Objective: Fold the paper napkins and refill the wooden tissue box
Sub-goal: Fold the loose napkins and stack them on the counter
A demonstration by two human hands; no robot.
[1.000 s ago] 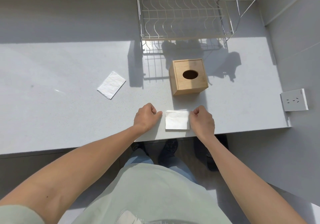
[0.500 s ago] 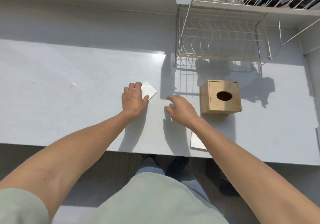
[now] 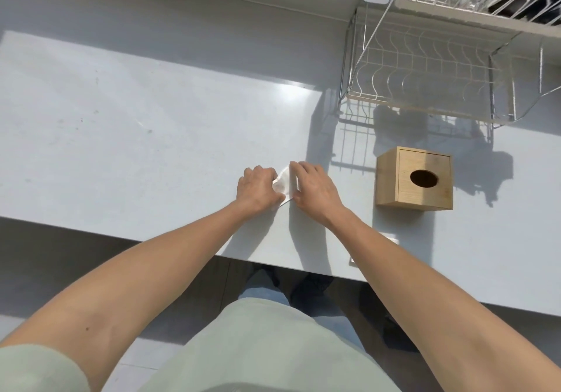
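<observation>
A white paper napkin point(image 3: 283, 183) lies on the grey countertop point(image 3: 136, 136), mostly hidden between my two hands. My left hand point(image 3: 258, 189) grips its left edge and my right hand point(image 3: 314, 188) holds its right edge, fingertips at the far corner. The wooden tissue box point(image 3: 414, 179), with an oval hole on top, stands to the right of my right hand, apart from it. A second folded napkin point(image 3: 391, 240) lies near the counter's front edge, almost wholly covered by my right forearm.
A white wire dish rack point(image 3: 425, 79) stands at the back right behind the box, with an upper shelf point(image 3: 473, 0) above it. The counter's front edge point(image 3: 182, 247) runs just below my wrists. The floor and my shoes show beneath.
My right hand has moved left from beside the box to join my left hand on the napkin. The view has shifted left, away from the folded napkin at the front edge.
</observation>
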